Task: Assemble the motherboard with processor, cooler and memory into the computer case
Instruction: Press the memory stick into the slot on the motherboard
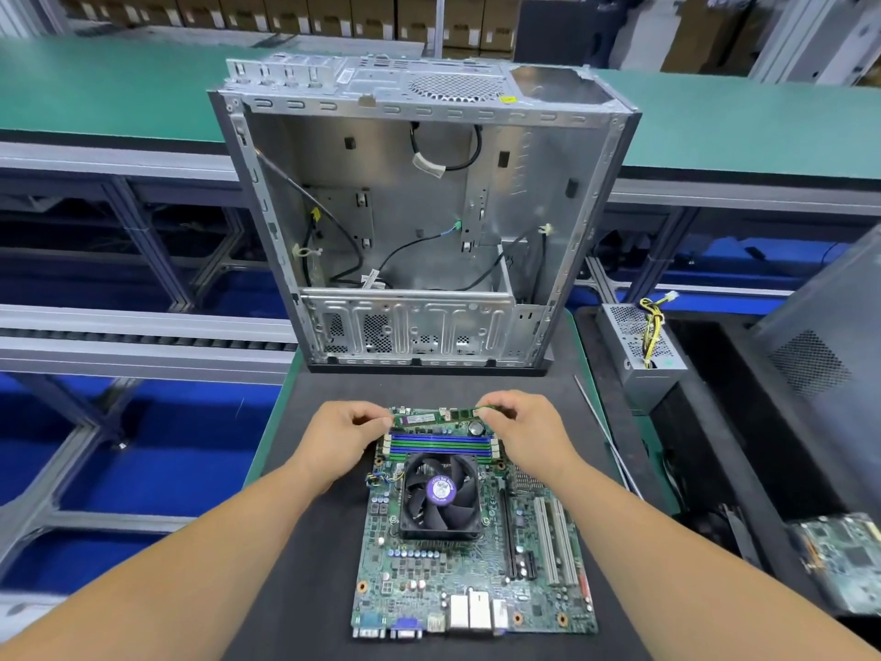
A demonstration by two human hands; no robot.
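Note:
A green motherboard [429,579] lies flat on the dark mat, ports toward me. A black cooler fan [439,496] sits on it, just behind the blue and green memory slots [441,446]. A green memory stick [429,416] is held level over the far slots. My left hand [345,434] pinches its left end and my right hand [522,429] pinches its right end. Beyond the board the open metal computer case [419,217] lies on its side, with loose black cables inside.
A grey power supply [643,350] with yellow wires stands at the right. Another circuit board [844,560] lies at the lower right, beside a dark case panel [829,345]. A thin rod [605,431] lies along the mat's right edge. Green conveyor [119,88] runs behind.

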